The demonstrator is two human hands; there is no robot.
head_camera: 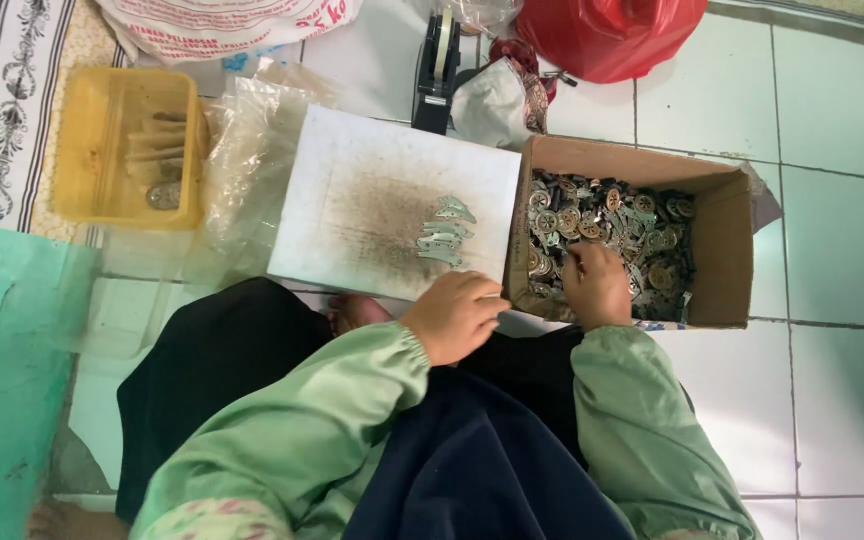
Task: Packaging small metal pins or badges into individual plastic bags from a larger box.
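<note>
An open cardboard box [727, 215] on the tiled floor holds a heap of several small metal parts [632, 235]. My right hand [597, 285] reaches into the box, fingers down among the parts; whether it grips one is hidden. My left hand [455, 315] rests curled at the near edge of a stained white board [352, 175], with nothing visible in it. A short row of flat metal pieces [444, 232] lies on the board just beyond that hand. Both arms wear green sleeves.
A yellow plastic tray [102, 150] with some parts stands at the left, beside crumpled clear plastic [242, 170]. A black tape dispenser [437, 70], a red bag [607, 35] and a white sack [212, 25] lie at the back. A green sheet [2, 370] covers the floor at left.
</note>
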